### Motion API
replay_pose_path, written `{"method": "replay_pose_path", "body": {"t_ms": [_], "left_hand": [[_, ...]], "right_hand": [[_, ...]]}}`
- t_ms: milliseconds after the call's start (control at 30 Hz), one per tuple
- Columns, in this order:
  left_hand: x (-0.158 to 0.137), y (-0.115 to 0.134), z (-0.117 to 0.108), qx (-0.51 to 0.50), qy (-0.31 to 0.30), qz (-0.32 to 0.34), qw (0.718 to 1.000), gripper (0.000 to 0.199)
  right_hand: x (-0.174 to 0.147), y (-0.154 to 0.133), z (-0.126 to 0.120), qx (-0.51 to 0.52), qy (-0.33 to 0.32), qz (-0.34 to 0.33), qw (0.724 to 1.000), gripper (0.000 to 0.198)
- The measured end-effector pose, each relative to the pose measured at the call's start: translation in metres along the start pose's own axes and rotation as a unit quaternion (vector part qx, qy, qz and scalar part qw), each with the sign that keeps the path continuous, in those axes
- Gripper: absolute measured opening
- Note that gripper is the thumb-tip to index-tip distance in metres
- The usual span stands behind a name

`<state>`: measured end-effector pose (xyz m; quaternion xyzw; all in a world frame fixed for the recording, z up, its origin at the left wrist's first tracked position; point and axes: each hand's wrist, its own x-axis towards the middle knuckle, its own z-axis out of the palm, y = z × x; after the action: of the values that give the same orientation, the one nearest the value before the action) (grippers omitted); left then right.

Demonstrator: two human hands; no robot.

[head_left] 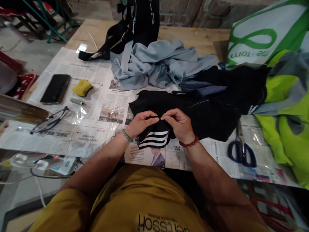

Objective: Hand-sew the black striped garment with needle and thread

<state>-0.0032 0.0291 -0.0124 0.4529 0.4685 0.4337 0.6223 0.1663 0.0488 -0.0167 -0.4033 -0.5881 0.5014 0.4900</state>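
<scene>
We've got the black garment (205,114) on the newspaper (113,103), mid-way L–R, nr side. Our L hand (142,122) & R hand (180,125) both have thumb + index pinched narrow on it, tips abt touching; whether smth fine sits betw. them, we can't tell. To do this well, we'd want small, close pinches, cloth held lightly taut w/ the L, R free for fine work, and the bulk lying slack so it doesn't tug. Long axis runs approx. L–R, bulk to the R; the end w/ white stripes (154,139) points nr, betw. our forearms, stripes abt crosswise.
</scene>
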Motion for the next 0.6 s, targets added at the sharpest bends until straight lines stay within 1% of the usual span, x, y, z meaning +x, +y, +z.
{"method": "replay_pose_path", "body": {"t_ms": [67, 167, 267, 367, 467, 533, 600], "left_hand": [[-0.0014, 0.0006, 0.0009, -0.004, -0.010, -0.018, 1.000, 0.020], [-0.0035, 0.0018, 0.0016, -0.011, -0.017, -0.038, 0.999, 0.021], [-0.0045, 0.0028, 0.0007, -0.021, -0.020, -0.042, 0.999, 0.021], [-0.0045, 0.0035, -0.0008, -0.026, -0.030, -0.041, 0.998, 0.021], [-0.0040, 0.0032, -0.0015, -0.030, -0.036, -0.047, 0.998, 0.021], [-0.0036, 0.0026, -0.0012, -0.028, -0.028, -0.040, 0.998, 0.021], [-0.0033, 0.0022, -0.0006, -0.021, -0.017, -0.035, 0.999, 0.020]], "right_hand": [[0.0010, 0.0011, 0.0018, 0.055, 0.020, 0.018, 0.998, 0.009], [0.0024, 0.0018, 0.0042, 0.127, 0.030, 0.049, 0.990, 0.016], [0.0031, 0.0005, 0.0055, 0.160, 0.029, 0.065, 0.985, 0.021], [0.0028, -0.0012, 0.0057, 0.152, 0.030, 0.068, 0.985, 0.023], [0.0013, -0.0016, 0.0060, 0.124, 0.037, 0.048, 0.990, 0.022], [0.0000, -0.0011, 0.0063, 0.080, 0.033, 0.026, 0.996, 0.019], [-0.0007, -0.0005, 0.0062, 0.024, 0.013, 0.010, 1.000, 0.017]]}}
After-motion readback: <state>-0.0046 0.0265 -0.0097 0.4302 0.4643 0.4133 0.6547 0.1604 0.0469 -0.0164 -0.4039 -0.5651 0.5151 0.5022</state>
